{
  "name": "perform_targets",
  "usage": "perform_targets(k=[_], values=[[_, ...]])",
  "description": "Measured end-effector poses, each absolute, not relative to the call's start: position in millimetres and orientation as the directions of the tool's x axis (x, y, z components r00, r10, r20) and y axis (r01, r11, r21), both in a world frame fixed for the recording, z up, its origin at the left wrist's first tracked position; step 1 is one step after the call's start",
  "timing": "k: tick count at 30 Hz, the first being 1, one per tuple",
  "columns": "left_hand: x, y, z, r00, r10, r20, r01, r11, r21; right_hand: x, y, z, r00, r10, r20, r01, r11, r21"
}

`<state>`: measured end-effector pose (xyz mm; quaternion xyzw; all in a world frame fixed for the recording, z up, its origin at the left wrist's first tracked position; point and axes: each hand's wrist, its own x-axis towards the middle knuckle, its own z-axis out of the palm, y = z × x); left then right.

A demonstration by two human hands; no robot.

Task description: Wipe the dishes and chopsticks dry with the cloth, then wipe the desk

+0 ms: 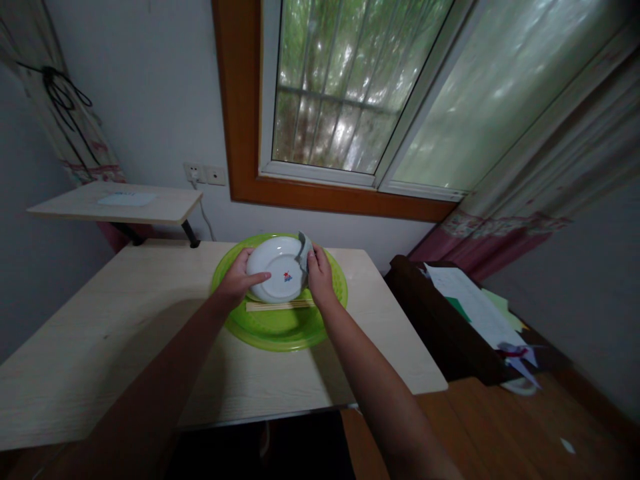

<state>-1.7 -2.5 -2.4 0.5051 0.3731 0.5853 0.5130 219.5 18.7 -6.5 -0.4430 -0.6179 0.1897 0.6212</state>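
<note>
While a white dish is held over the green tray on the desk, its marked face is turned upward, in view. Its edge is gripped by the closed left hand, the thumb laid across the face, likely for steadiness. Against the opposite edge, a grey cloth is pinched by the partly closed right hand. Chopsticks are kept together by the tray's rim.

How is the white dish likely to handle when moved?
The white dish looks glossy, so it may be slippery and perhaps breakable. Its rigid round shape suggests it won't flex. Both the left hand and right hand are at its sides, which probably limits tipping.
</note>
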Motion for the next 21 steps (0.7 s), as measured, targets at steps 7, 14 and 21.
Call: perform_targets(k=[7,14,21], values=[[-5.8,0.2,-9.8,0.063,0.971,0.23,-0.181,-0.215,0.96,226.4,21.0,-6.9,0.365,0.747,0.556,0.401,0.413,-0.818],[-7.6,2.3,-13.0,0.077,0.969,0.234,-0.125,-0.224,0.967,225.2,17.7,-3.3,0.362,0.713,0.601,0.471,0.417,-0.777],[-6.2,3.1,-12.5,0.019,0.969,0.245,-0.159,-0.239,0.958,220.9,15.6,-2.5,0.189,0.688,0.7,0.495,0.549,-0.673]])
